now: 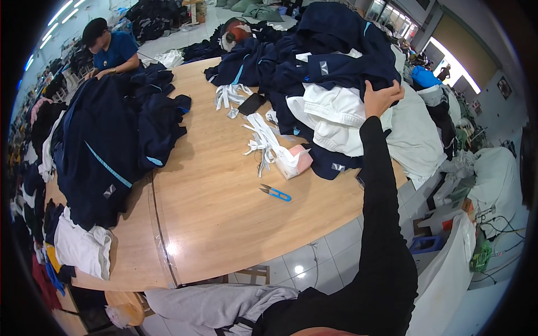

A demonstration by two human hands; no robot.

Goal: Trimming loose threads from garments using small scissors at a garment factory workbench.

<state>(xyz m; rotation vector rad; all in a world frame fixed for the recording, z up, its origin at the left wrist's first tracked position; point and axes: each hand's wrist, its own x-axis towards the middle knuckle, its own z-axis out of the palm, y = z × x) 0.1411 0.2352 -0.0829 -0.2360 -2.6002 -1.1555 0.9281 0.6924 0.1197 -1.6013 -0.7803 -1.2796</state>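
Note:
My right hand (pixel 384 99) reaches out in a black sleeve to the far right of the table. Its fingers and thumb close on the edge of a navy garment (pixel 353 68) with a small grey patch, on top of a tall heap. White garments (pixel 336 115) with gathered waistbands lie under it, just left of my wrist. No part of my left hand shows. Blue-handled thread snips (pixel 275 192) rest on the wooden table (pixel 224 224), nearer to me. Beyond them are white fabric strips (pixel 263 137), a pink and white packet (pixel 294 162) and a black phone-like slab (pixel 252 104).
Another pile of navy garments (pixel 106 140) covers the table's left side, with a white garment (pixel 84 243) at its near end. A person in a blue shirt (pixel 115 53) works behind that pile. Large white sacking (pixel 417 134) stands right of the table. A seam (pixel 159 235) crosses the tabletop.

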